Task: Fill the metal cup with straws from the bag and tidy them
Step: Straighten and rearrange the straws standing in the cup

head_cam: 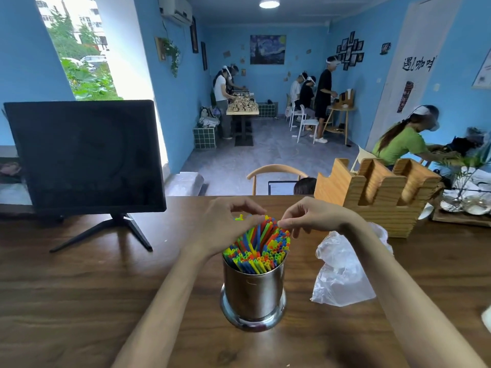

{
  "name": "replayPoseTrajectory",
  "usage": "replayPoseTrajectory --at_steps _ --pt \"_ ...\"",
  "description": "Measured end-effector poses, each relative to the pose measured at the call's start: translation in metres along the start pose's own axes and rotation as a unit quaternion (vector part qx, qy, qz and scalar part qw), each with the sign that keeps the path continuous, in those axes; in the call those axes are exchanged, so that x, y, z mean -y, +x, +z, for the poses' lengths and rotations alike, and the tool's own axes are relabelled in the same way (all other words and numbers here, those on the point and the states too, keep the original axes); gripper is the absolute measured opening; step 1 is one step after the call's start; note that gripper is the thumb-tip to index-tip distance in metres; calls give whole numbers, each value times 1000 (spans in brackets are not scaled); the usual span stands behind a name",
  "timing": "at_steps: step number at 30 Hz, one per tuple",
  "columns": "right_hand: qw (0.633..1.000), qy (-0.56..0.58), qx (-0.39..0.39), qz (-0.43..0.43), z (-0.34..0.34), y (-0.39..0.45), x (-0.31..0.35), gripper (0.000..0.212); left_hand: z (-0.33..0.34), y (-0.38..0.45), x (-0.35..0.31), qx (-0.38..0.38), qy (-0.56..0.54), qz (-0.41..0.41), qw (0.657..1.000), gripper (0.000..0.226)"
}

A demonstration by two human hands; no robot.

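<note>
A shiny metal cup (253,293) stands on the wooden table (79,301) in front of me, packed with several coloured straws (259,248) that lean away from me. My left hand (225,224) curls round the far-left side of the straw bundle near the tips. My right hand (310,216) pinches the straw tips at the bundle's upper right with thumb and forefinger. A crumpled clear plastic bag (342,272) lies on the table to the right of the cup; I see no straws inside it.
A dark monitor (85,155) on a stand occupies the table's left back. A wooden holder (377,195) stands at the back right, with dishes and a plant beyond it. Several people work at tables farther back in the blue room.
</note>
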State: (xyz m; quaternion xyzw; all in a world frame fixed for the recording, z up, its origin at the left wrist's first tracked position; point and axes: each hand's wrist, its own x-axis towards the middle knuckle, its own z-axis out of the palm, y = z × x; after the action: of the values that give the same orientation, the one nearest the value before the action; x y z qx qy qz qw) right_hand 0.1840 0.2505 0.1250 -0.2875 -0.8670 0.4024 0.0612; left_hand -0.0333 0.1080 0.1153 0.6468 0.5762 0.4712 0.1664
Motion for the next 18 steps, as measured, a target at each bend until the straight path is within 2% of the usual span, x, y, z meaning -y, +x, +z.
replayPoseTrajectory --at_steps 4,10,18 --pt "1000 -2 4 -6 -4 -2 -1 36 -1 -1 7 44 51 -17 998 15" --pt "1000 -6 -25 -4 2 -1 6 41 2 -2 11 52 59 -11 997 6" --pt "999 -41 -19 19 0 0 13 28 4 -3 9 54 56 -5 997 11"
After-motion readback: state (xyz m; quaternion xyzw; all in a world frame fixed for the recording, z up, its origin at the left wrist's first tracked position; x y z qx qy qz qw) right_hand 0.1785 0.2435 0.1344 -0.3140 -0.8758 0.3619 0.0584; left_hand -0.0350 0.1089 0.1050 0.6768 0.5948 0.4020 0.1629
